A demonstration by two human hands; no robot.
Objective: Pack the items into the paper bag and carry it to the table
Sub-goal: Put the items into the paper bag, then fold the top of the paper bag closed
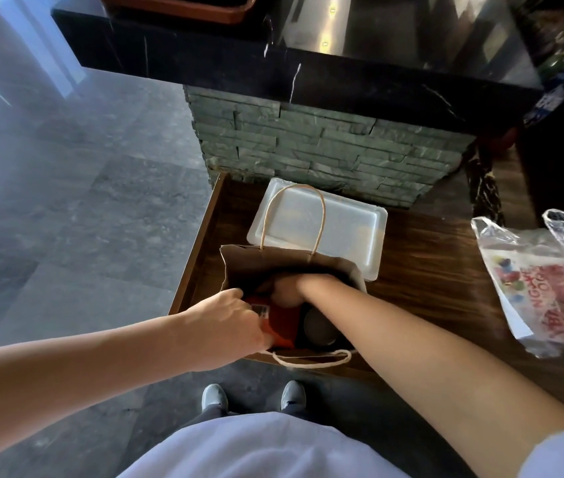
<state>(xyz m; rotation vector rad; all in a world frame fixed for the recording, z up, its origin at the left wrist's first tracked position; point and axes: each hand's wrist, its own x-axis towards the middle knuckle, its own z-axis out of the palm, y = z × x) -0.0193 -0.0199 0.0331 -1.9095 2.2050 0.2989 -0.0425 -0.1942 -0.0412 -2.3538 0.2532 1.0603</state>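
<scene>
Paper bag (239, 267), brown and open at the top, stands on the near left corner of the dark wooden desk (422, 270), with both hands reaching into it. On the left, the left hand (229, 320) sits at the bag's near left edge, its fingers (256, 326) closed on a red package (282, 327) with a small label, which lies just inside the opening. Beside the package, toward the right, a rounded grey item (318, 327) rests in the bag. The right hand (289, 288) is deeper inside, curled downward; whether its fingers hold anything cannot be told. One twine handle stands upright at the far side, the other droops over the near edge. Just behind the bag, touching it, lies a white foam tray (346, 225). Far to the right on the desk, well apart, sits a crumpled clear plastic bag (546, 281) with red printing.
</scene>
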